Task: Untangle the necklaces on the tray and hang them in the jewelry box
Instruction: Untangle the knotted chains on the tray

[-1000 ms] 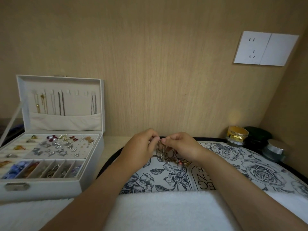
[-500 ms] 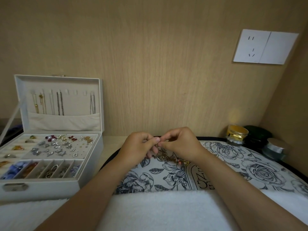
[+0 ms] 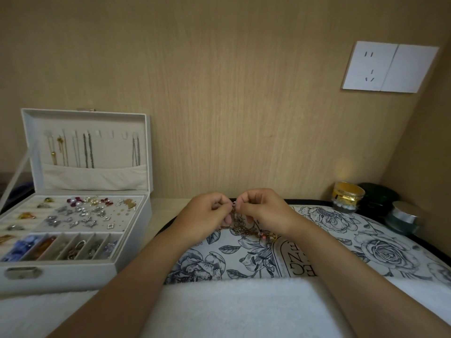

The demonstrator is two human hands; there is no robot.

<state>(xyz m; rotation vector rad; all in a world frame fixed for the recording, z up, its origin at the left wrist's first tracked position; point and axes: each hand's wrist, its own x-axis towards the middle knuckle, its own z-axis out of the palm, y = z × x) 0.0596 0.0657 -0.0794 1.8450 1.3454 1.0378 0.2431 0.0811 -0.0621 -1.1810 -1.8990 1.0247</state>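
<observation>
Head view. My left hand (image 3: 202,215) and right hand (image 3: 266,211) meet over the far edge of the tray (image 3: 346,242). The fingers of both hands are curled, and each pinches the tangle of necklaces (image 3: 240,230). The tangle's upper end is lifted between the fingertips, and the rest trails onto the tray's floral surface, just below the right hand. The jewelry box (image 3: 73,274) stands open at the table's left side, apart from the hands. Chains hang inside its raised lid (image 3: 97,176). A white towel (image 3: 231,306) lies along the near edge. A gold jar (image 3: 347,197), a dark green jar (image 3: 379,198) and a silver-lidded jar (image 3: 404,218) stand in the table's far right corner.
</observation>
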